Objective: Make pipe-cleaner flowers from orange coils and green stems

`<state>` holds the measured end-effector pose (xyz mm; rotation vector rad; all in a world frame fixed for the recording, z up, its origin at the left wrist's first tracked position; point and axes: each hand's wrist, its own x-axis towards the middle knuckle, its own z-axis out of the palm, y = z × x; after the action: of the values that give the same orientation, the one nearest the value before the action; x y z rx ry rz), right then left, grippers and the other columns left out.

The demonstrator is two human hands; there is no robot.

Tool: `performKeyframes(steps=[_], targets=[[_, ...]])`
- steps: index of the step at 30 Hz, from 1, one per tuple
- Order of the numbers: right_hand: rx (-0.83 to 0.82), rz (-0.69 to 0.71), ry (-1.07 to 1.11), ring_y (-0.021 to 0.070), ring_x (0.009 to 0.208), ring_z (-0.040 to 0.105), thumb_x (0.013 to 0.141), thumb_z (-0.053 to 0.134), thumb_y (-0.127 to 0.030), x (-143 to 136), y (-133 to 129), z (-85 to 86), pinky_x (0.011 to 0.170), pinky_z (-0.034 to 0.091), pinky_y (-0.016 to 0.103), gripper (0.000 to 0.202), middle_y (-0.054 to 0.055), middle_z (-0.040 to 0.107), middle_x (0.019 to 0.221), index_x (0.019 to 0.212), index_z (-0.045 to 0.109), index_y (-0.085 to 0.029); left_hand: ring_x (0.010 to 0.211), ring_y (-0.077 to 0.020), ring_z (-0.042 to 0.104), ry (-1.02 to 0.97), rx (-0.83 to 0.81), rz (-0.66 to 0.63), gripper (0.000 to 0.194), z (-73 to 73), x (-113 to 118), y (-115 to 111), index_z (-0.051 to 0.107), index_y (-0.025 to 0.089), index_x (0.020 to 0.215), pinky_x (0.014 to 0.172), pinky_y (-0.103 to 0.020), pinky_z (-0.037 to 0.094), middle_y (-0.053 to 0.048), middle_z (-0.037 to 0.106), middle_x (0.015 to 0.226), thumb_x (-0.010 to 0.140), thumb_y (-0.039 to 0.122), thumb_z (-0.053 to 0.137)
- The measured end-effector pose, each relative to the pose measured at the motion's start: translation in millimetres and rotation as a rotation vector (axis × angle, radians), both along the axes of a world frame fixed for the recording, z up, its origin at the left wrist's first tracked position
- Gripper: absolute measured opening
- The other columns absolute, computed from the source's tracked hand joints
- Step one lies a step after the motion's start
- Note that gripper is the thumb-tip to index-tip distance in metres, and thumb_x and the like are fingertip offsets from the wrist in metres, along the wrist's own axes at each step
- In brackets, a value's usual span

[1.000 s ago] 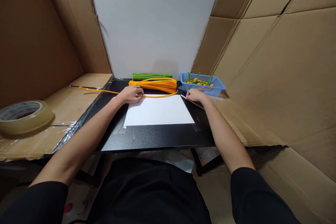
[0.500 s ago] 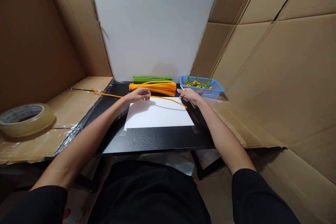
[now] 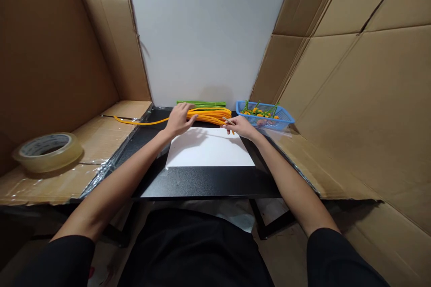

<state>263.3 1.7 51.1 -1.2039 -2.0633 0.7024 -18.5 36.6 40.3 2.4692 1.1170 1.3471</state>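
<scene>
A thin pale stick [image 3: 229, 121] is pinched in my right hand [image 3: 239, 126], above the upper right part of a white sheet [image 3: 208, 148]. A short orange end pokes out just below those fingers. One long orange pipe cleaner [image 3: 144, 123] runs from the left cardboard to my left hand [image 3: 181, 119], and its middle is hidden there. My left hand has its thumb and fingers apart, beside the bundle of orange pipe cleaners [image 3: 212, 115]. Behind that bundle lie green pipe cleaners [image 3: 201, 104].
A blue basket [image 3: 283, 122] with small orange and green pieces stands at the back right. On the left cardboard lies a roll of clear tape [image 3: 69, 154]. Cardboard walls [image 3: 353, 98] flank the black table [image 3: 202, 184], with a pale wall [image 3: 205, 31] behind.
My left hand has risen and spread its fingers near the orange bundle. My right hand has moved left with the stick, to the right end of the long pipe cleaner. The view has shifted slightly.
</scene>
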Motion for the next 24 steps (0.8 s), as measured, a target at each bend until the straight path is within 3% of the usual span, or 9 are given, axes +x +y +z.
performKeyframes(steps=[3, 6, 8, 11, 15, 20, 24], targets=[[0.127, -0.018, -0.039, 0.0114, 0.055, 0.045, 0.080, 0.069, -0.040, -18, -6, -1.6, 0.058, 0.030, 0.027, 0.034, 0.000, 0.062, 0.057, 0.056, 0.066, -0.016, 0.112, -0.0258, 0.062, 0.101, -0.015, -0.136, 0.033, -2.5, 23, -17, 0.066, 0.020, 0.117, 0.096, -0.036, 0.047, -0.010, 0.070, 0.119, 0.093, 0.042, 0.061], [0.203, -0.044, -0.051, 0.0120, 0.056, 0.044, 0.082, 0.066, -0.038, -31, -10, -3.6, 0.060, 0.028, 0.027, 0.030, -0.002, 0.056, 0.054, 0.061, 0.068, -0.017, 0.074, -0.0171, 0.066, 0.154, -0.095, -0.208, 0.024, -8.7, 39, -23, 0.070, 0.020, 0.106, 0.069, -0.026, 0.048, -0.003, 0.075, 0.086, 0.097, 0.037, 0.055], [0.223, -0.077, -0.049, 0.0122, 0.056, 0.044, 0.080, 0.067, -0.041, -32, -9, -4.8, 0.060, 0.027, 0.028, 0.030, -0.002, 0.057, 0.055, 0.063, 0.069, -0.017, 0.065, -0.0153, 0.063, 0.136, -0.127, -0.200, 0.023, -10.7, 41, -22, 0.071, 0.018, 0.097, 0.063, -0.025, 0.045, -0.002, 0.073, 0.075, 0.098, 0.031, 0.053], [0.215, -0.133, -0.023, 0.0128, 0.055, 0.044, 0.079, 0.068, -0.049, -25, -3, -6.0, 0.058, 0.026, 0.028, 0.037, 0.000, 0.059, 0.056, 0.063, 0.070, -0.016, 0.071, -0.0171, 0.065, 0.084, -0.143, -0.167, 0.026, -8.4, 33, -18, 0.069, 0.016, 0.087, 0.067, -0.026, 0.046, -0.005, 0.073, 0.078, 0.098, 0.026, 0.048], [0.180, -0.146, 0.047, 0.0133, 0.055, 0.045, 0.078, 0.068, -0.059, -20, 0, -6.6, 0.058, 0.029, 0.028, 0.046, 0.001, 0.062, 0.056, 0.062, 0.072, -0.015, 0.079, -0.0188, 0.066, 0.083, -0.159, -0.179, 0.019, -4.8, 29, -18, 0.068, 0.016, 0.091, 0.072, -0.028, 0.046, -0.005, 0.074, 0.085, 0.095, 0.027, 0.053], [0.100, -0.100, 0.143, 0.0106, 0.052, 0.038, 0.070, 0.079, -0.056, -32, -7, -9.8, 0.054, 0.026, 0.026, 0.044, -0.003, 0.050, 0.047, 0.055, 0.067, -0.017, 0.065, -0.0147, 0.059, 0.081, -0.183, -0.200, 0.028, -9.8, 40, -25, 0.068, 0.017, 0.085, 0.062, -0.024, 0.039, -0.003, 0.071, 0.076, 0.098, 0.035, 0.052], [-0.070, -0.095, 0.297, 0.0095, 0.047, 0.035, 0.083, 0.067, -0.061, -43, -7, -15.4, 0.048, 0.024, 0.024, 0.045, 0.001, 0.062, 0.060, 0.082, 0.069, -0.016, 0.060, -0.0139, 0.055, -0.023, -0.199, -0.145, 0.031, -11.5, 42, -24, 0.067, 0.016, 0.079, 0.061, -0.025, 0.037, -0.002, 0.068, 0.068, 0.098, 0.035, 0.052]])
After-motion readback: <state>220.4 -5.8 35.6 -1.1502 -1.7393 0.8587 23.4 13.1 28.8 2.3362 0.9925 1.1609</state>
